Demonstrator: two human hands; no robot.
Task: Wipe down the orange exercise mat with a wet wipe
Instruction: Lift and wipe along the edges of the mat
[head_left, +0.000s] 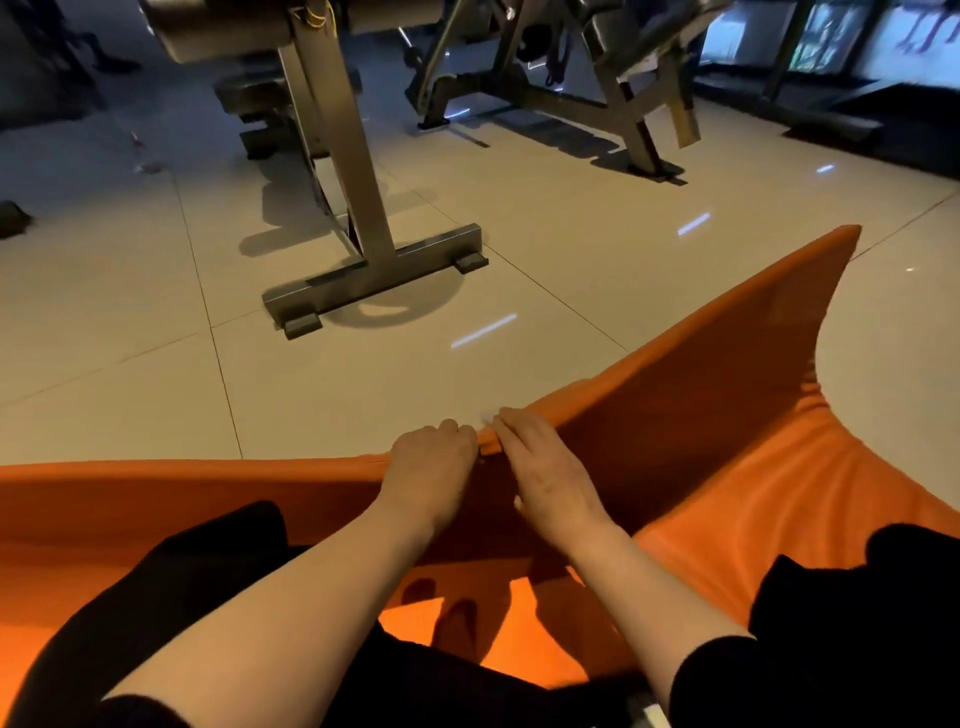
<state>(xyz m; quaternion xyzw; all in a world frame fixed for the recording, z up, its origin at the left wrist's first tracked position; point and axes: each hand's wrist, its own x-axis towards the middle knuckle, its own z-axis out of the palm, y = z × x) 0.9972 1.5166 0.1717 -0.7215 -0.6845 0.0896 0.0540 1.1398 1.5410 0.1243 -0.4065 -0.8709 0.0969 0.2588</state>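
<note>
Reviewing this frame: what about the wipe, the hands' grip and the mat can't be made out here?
Head view only:
- Wet wipe: just a pale sliver between left hand and right hand; fingers hide it.
- Fingertips: curled over orange mat edge.
- Mat's extent: cut off by frame edges, covered by dark clothing.

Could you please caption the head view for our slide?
Both hands, left hand and right hand, grip the lifted orange mat edge over the tiled floor.
</note>
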